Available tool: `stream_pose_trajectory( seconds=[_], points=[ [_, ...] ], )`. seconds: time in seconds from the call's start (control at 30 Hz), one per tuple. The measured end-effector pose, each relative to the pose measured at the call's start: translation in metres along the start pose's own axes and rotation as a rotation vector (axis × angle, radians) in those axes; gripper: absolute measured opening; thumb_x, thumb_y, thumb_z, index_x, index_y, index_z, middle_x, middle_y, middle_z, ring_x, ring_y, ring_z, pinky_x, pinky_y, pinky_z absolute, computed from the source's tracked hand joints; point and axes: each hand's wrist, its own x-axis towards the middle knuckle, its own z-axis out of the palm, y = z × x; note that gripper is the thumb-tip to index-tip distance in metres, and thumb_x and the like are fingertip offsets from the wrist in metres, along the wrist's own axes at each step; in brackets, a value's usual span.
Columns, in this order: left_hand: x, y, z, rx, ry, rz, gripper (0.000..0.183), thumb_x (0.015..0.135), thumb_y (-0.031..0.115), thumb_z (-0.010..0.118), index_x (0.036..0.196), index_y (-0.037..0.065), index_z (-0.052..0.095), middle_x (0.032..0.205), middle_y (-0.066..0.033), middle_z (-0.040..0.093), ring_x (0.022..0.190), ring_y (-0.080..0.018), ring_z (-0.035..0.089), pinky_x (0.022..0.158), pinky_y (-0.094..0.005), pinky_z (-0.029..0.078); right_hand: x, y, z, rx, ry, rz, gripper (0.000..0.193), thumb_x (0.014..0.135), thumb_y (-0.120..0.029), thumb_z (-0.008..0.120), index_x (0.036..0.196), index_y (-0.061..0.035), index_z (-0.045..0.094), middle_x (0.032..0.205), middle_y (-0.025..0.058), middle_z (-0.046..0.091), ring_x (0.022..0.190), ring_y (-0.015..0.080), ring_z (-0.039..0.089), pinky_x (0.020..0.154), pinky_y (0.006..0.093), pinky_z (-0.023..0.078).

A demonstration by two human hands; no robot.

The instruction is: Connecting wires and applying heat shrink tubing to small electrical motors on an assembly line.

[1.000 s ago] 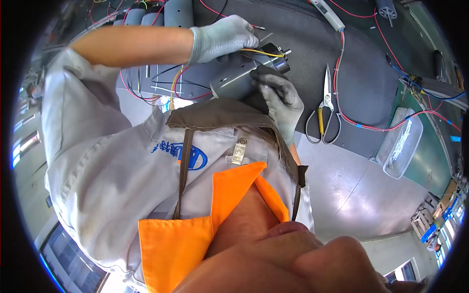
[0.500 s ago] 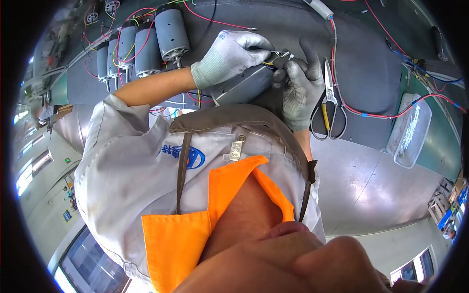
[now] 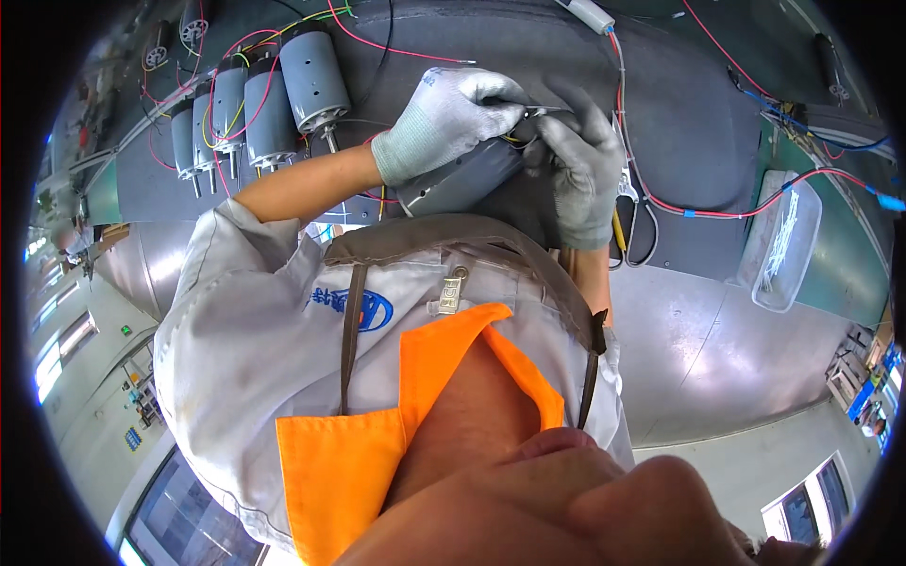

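Across the dark worktop [image 3: 698, 123], the head view shows a row of grey motors [image 3: 314, 80] with shafts and coloured wires at the left. Scissors [image 3: 627, 186] lie just beside the right hand [image 3: 580, 170], partly hidden behind it; past them runs a red cable [image 3: 727, 214] with blue bands. A clear tray [image 3: 793, 292] holding thin white strips stands farther right. The grey motor [image 3: 462, 179] being worked on lies between the apron [image 3: 415, 236] and the left hand [image 3: 453, 118], which covers part of it.

A blue emblem [image 3: 376, 309] with printed characters marks the shirt; a small blue mark on the left glove is too tiny to read.

The left thumb and forefinger press together on a small shiny piece [image 3: 547, 108] at the motor's end. The right fingers are bent close by, forefinger raised and blurred; I cannot tell whether they grip anything.
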Motion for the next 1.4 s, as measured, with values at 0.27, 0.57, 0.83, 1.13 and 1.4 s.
stream_pose_trajectory(
  seconds=[0.27,0.57,0.83,1.13,1.4],
  points=[
    [-0.005,-0.001,-0.001,-0.045,0.024,-0.027,0.018,0.091,0.01,0.067,0.103,-0.002,0.071,0.091,-0.0109,0.072,0.082,-0.0119,0.067,0.076,-0.0277,0.054,-0.008,0.016,0.004,0.241,0.126,-0.117,0.053,0.089,-0.008,0.066,0.138,0.0039,0.051,0.088,0.0119,0.071,0.067,0.0136,0.065,0.06,0.0265,0.052],
    [-0.001,0.002,0.003,-0.149,0.047,0.045,0.019,0.091,0.011,0.068,0.104,-0.002,0.071,0.093,-0.0114,0.072,0.086,-0.0132,0.068,0.078,-0.0278,0.053,0.008,-0.008,-0.006,-0.119,-0.134,0.113,0.046,0.091,-0.01,0.061,0.134,0.0062,0.055,0.077,0.0055,0.068,0.06,0.0068,0.057,0.052,0.0202,0.042],
    [-0.002,0.0,0.005,-0.05,0.072,-0.003,0.017,0.091,0.01,0.068,0.103,-0.002,0.071,0.094,-0.0099,0.072,0.087,-0.0126,0.067,0.078,-0.0275,0.053,-0.01,0.016,0.003,0.315,0.138,-0.1,0.052,0.088,-0.003,0.065,0.138,0.0045,0.051,0.088,0.0083,0.068,0.069,0.013,0.066,0.062,0.0268,0.055],
    [-0.001,0.001,0.007,0.057,0.103,0.172,0.016,0.088,0.007,0.068,0.102,-0.001,0.071,0.092,-0.0137,0.071,0.083,-0.0211,0.069,0.076,-0.0302,0.053,0.01,-0.002,-0.013,-0.064,-0.148,0.007,0.049,0.09,-0.013,0.064,0.134,0.007,0.055,0.079,0.0047,0.068,0.057,0.0061,0.055,0.052,0.0208,0.042],
    [-0.004,-0.003,0.01,0.143,0.164,0.277,0.018,0.088,0.004,0.068,0.105,-0.001,0.07,0.092,-0.0142,0.07,0.081,-0.0265,0.068,0.074,-0.0323,0.054,0.0,0.001,0.005,-0.749,0.121,-0.348,0.024,0.088,-0.015,0.07,0.108,-0.0003,0.071,0.081,0.0084,0.069,0.065,0.0188,0.064,0.06,0.0302,0.05]
  ],
)
